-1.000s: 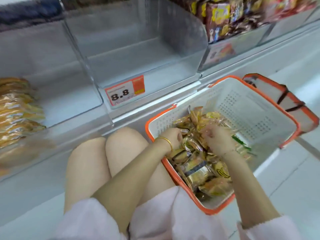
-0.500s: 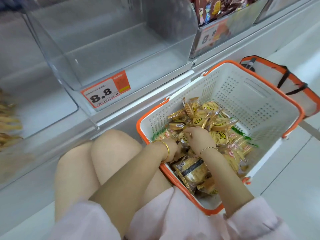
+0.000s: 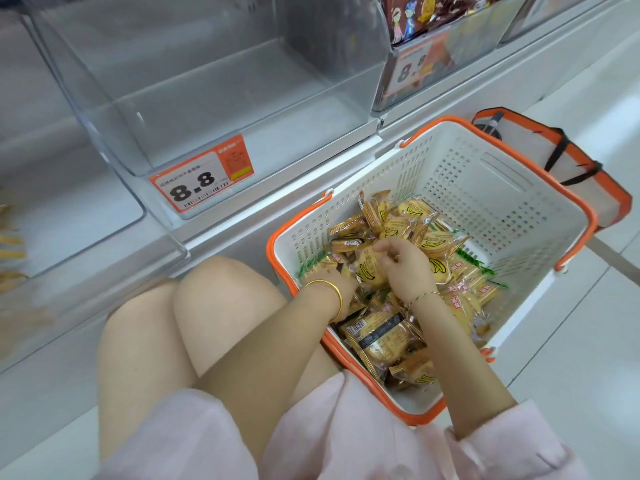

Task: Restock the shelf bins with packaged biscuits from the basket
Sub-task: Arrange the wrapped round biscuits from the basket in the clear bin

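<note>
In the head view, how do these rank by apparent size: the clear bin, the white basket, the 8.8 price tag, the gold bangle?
1. clear bin and white basket: they look alike, and the frame cuts the bin, so I do not rank them.
2. 8.8 price tag
3. gold bangle

Slid the right hand [image 3: 405,268] left across the basket [image 3: 467,174], right up beside the left hand [image 3: 337,282], and curled its fingers [image 3: 384,252] onto a banana-print biscuit packet [image 3: 370,273]. Pushed the left one down deeper among the packets too.
</note>
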The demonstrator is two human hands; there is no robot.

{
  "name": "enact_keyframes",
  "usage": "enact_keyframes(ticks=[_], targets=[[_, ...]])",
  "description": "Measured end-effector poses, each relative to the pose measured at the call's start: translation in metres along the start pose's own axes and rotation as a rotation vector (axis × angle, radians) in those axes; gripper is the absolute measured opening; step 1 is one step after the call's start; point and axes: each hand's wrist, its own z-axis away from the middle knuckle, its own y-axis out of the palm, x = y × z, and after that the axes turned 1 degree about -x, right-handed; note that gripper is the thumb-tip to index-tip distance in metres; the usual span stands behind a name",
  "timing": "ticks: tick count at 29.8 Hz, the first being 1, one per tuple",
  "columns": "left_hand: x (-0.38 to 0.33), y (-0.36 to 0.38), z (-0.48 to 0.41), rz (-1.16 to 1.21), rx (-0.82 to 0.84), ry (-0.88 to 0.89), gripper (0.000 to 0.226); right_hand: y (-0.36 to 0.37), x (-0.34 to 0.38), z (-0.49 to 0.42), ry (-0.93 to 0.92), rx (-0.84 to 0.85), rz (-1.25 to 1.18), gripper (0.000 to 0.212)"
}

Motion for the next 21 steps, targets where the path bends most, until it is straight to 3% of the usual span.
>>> enact_keyframes(ticks=[6, 9, 11, 13, 16, 21], targets=[[0.006, -0.007, 0.004, 0.208, -0.223, -0.087, 0.054, -0.004, 0.003, -0.001, 0.033, -0.078, -0.236, 0.015], [0.009, -0.013, 0.004, 0.303, -0.363, -0.146, 0.035, -0.007, 0.005, 0.000, 0.031, -0.113, -0.285, 0.014], [0.013, -0.018, 0.006, 0.544, -0.458, -0.172, 0.025, -0.011, 0.007, 0.002, 0.009, -0.169, -0.293, 0.015], [0.020, -0.028, 0.013, 0.936, -0.521, -0.170, 0.022, -0.016, 0.010, 0.004, -0.015, -0.219, -0.314, 0.017], [0.034, -0.049, 0.037, 1.400, -0.499, -0.162, 0.018, -0.023, 0.019, 0.006, -0.012, -0.212, -0.368, 0.018], [0.065, -0.066, 0.087, 1.634, -0.437, -0.137, 0.014, -0.031, 0.053, 0.014, -0.023, -0.166, -0.486, 0.026]])
